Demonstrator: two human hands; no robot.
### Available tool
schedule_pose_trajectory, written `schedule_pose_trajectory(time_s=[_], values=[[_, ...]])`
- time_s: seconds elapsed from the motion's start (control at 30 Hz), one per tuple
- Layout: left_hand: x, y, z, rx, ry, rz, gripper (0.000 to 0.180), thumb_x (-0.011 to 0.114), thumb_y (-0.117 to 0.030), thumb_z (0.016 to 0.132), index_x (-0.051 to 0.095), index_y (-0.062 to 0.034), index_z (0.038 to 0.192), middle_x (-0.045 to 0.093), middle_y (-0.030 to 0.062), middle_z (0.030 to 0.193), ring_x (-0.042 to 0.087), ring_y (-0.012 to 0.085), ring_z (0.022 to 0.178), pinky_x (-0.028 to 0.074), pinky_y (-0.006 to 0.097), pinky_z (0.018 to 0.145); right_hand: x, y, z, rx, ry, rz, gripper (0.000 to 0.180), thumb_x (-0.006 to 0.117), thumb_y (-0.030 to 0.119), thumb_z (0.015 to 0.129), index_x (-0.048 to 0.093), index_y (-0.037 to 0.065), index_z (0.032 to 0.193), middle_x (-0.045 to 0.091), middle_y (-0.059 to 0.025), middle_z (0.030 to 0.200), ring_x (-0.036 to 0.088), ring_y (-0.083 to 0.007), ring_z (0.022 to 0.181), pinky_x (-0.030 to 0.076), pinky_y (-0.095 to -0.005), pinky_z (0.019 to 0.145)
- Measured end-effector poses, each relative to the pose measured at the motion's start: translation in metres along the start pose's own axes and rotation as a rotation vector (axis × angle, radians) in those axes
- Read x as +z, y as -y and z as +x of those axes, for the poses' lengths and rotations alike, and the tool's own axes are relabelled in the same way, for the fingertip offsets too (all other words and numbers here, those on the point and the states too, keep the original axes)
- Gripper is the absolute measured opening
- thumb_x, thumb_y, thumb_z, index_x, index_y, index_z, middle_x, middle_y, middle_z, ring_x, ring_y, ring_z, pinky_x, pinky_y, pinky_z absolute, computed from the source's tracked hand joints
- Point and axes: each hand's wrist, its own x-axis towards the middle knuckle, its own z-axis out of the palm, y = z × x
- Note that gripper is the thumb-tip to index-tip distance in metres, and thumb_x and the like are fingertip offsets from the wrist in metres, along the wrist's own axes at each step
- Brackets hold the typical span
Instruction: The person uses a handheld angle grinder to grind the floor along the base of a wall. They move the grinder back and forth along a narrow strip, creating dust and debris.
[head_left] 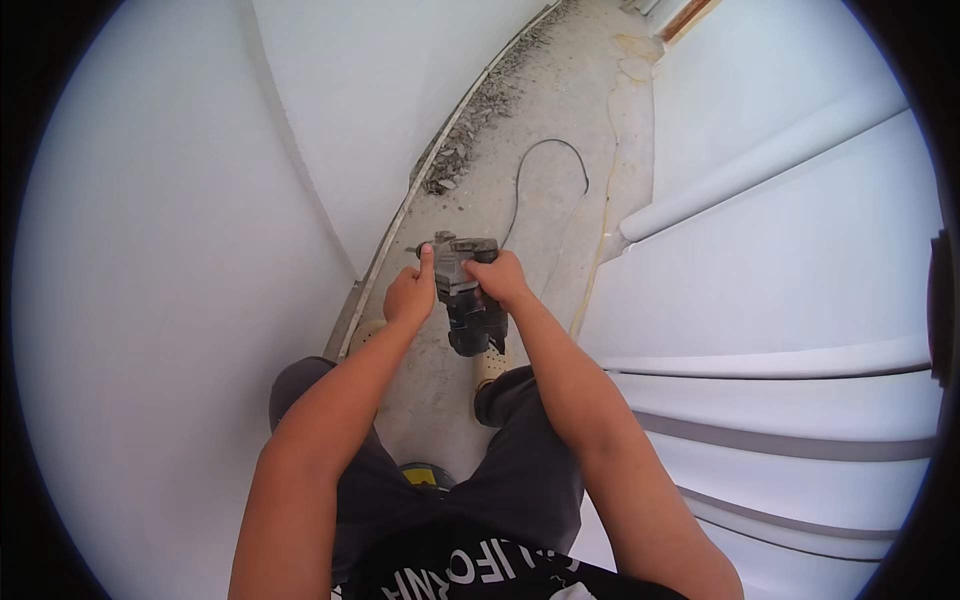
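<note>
A dusty grey and black rotary hammer (462, 290) is held out in front of me, above the floor between my feet. My left hand (411, 292) is closed at its left front end, thumb pointing up along the tool. Just past that thumb a short dark tip sticks out to the left. On the other side, my right hand (497, 277) wraps the rear of the tool, with the thumb lying over its top. The grip surfaces under both palms are hidden. A dark cord (520, 165) leads off from the right rear of the tool.
Grey concrete floor (470, 205) runs ahead in a narrow strip between white walls. Rubble (462, 140) lies along the left wall's foot. The cord loops over the floor. A white pipe (770, 155) juts from the right wall. A yellow-topped round object (425, 474) sits between my legs.
</note>
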Motion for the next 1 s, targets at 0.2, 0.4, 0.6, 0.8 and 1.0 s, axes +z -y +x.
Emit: schedule_pose_trajectory(time_s=[0.2, 0.4, 0.6, 0.8, 1.0], values=[[-0.03, -0.029, -0.058, 0.599, 0.02, -0.238, 0.043, 0.061, -0.046, 0.093, 0.067, -0.0039, 0.086, 0.067, 0.014, 0.074, 0.067, 0.0304, 0.071, 0.05, 0.042, 0.066, -0.031, -0.028, 0.001, 0.14, -0.049, 0.226, 0.026, 0.073, 0.021, 0.079, 0.065, -0.004, 0.082, 0.063, -0.0118, 0.071, 0.057, -0.0221, 0.049, 0.047, -0.0365, 0.042], [-0.138, 0.004, -0.209, 0.875, -0.403, -0.168, 0.026, 0.055, -0.029, 0.095, 0.061, -0.0059, 0.107, 0.067, 0.0162, 0.101, 0.065, 0.0346, 0.089, 0.051, 0.044, 0.077, -0.052, -0.046, 0.021, 0.142, -0.001, 0.145, 0.026, 0.071, 0.029, 0.08, 0.063, 0.005, 0.088, 0.062, -0.0085, 0.076, 0.056, -0.0228, 0.056, 0.047, -0.0397, 0.049], [-0.148, 0.08, -0.303, 0.614, -0.55, 0.005, 0.065, 0.059, -0.048, 0.093, 0.047, -0.0004, 0.136, 0.053, 0.0254, 0.131, 0.05, 0.0402, 0.123, 0.04, 0.047, 0.105, -0.046, -0.063, 0.089, 0.031, 0.139, 0.016, 0.026, 0.063, 0.025, 0.084, 0.062, -0.001, 0.086, 0.06, -0.0109, 0.072, 0.055, -0.023, 0.052, 0.047, -0.0389, 0.043], [-0.077, 0.128, -0.327, 0.385, -0.341, 0.423, 0.122, 0.069, -0.069, 0.074, 0.006, -0.0074, 0.158, 0.001, 0.0366, 0.157, 0.012, 0.0576, 0.143, 0.019, 0.064, 0.114, -0.012, -0.067, 0.097, -0.186, 0.029, -0.327, 0.045, 0.06, 0.031, 0.082, 0.068, -0.011, 0.096, 0.066, -0.0177, 0.077, 0.065, -0.0291, 0.062, 0.051, -0.043, 0.057], [-0.098, 0.149, -0.305, 0.483, -0.317, 0.212, 0.109, 0.065, -0.064, 0.079, 0.012, -0.0116, 0.159, 0.005, 0.0329, 0.159, 0.016, 0.0532, 0.144, 0.019, 0.06, 0.115, 0.033, -0.059, 0.1, -0.336, 0.158, -0.717, 0.053, 0.059, 0.041, 0.083, 0.07, -0.009, 0.098, 0.071, -0.0206, 0.084, 0.071, -0.0321, 0.078, 0.052, -0.0454, 0.07]])
